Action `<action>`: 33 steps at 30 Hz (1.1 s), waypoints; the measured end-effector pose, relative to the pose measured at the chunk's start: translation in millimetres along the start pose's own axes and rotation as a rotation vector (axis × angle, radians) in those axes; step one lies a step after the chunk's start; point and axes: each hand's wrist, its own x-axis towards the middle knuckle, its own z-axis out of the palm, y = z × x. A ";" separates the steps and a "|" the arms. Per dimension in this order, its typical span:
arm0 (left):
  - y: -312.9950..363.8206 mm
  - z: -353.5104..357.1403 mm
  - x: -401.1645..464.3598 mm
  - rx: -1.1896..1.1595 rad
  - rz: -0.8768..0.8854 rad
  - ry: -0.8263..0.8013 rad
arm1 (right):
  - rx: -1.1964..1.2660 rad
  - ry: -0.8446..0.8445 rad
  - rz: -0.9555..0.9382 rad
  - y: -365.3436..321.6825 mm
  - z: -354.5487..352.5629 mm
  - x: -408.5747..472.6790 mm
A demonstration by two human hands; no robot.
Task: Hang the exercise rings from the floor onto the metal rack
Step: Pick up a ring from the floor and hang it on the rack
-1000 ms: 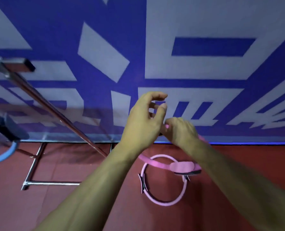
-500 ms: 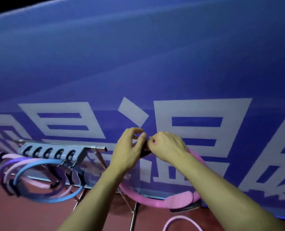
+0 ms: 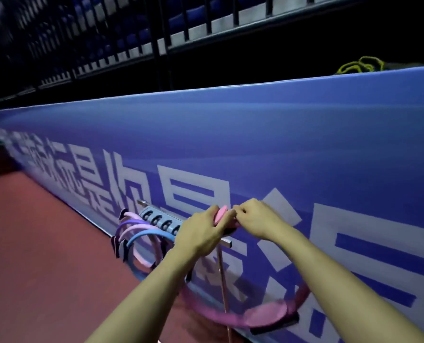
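Pink ring point(image 3: 260, 315) held at the right end of the metal rack point(image 3: 227, 242).
Left hand point(image 3: 201, 233) and right hand point(image 3: 258, 222) both pinched shut on its upper pink pad point(image 3: 221, 214). Four rings point(image 3: 141, 233) already hung leftward: pink, purple, pink, blue. Blue barrier point(image 3: 280, 144) close behind; red floor point(image 3: 32, 256) open at left.

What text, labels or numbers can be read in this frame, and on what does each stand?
Blue barrier banner: large white Chinese characters run along it; motion blur, the steep angle and the person's arms keep me from reading them reliably.
Metal rack, hung rings, pink ring held by left hand and right hand: no text visible.
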 end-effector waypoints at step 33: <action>-432.8 -56.2 17.3 -0.494 -0.164 0.223 | -0.072 -0.029 0.113 -110.2 255.7 120.0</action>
